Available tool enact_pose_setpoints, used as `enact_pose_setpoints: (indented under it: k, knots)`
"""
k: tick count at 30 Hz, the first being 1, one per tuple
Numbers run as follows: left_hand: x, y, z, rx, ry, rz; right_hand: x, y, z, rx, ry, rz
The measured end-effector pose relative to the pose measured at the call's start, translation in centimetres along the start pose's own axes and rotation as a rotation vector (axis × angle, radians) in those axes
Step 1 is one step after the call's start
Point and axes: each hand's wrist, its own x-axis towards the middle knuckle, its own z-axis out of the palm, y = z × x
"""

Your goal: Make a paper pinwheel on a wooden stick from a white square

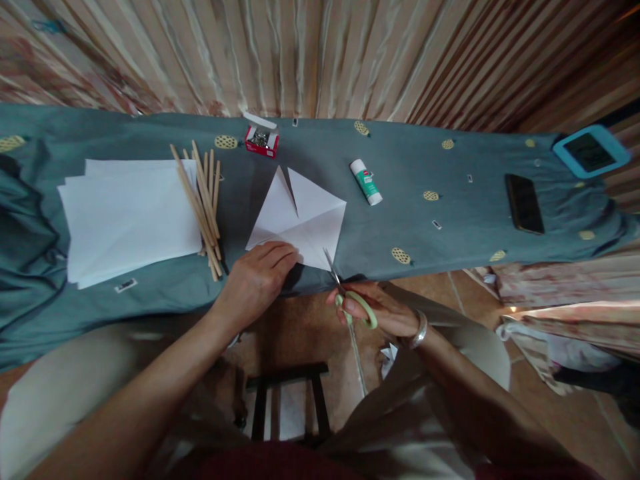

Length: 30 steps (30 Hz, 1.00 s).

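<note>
Before pleated curtains (310,60), notched white paper (313,230) on teal pineapple-print cloth (465,217)

Teal cloth (475,227) — slit paper (316,235), sticks (193,201), phone (524,203)

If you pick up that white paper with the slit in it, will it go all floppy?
Probably: the paper looks thin, so it should feel light and bendy. The corners beside the slit might droop separately. Pushed now, it may resist sliding, since the left hand rests on it.
</note>
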Motion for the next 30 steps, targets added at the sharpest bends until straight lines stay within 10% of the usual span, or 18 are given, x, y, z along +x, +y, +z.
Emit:
enact_pose_setpoints:
  k: [30]
  knots:
    - [-0.13,-0.07,0.14,0.012,0.037,0.038,0.12,-0.36,0.29,0.180,0.034,0.086]
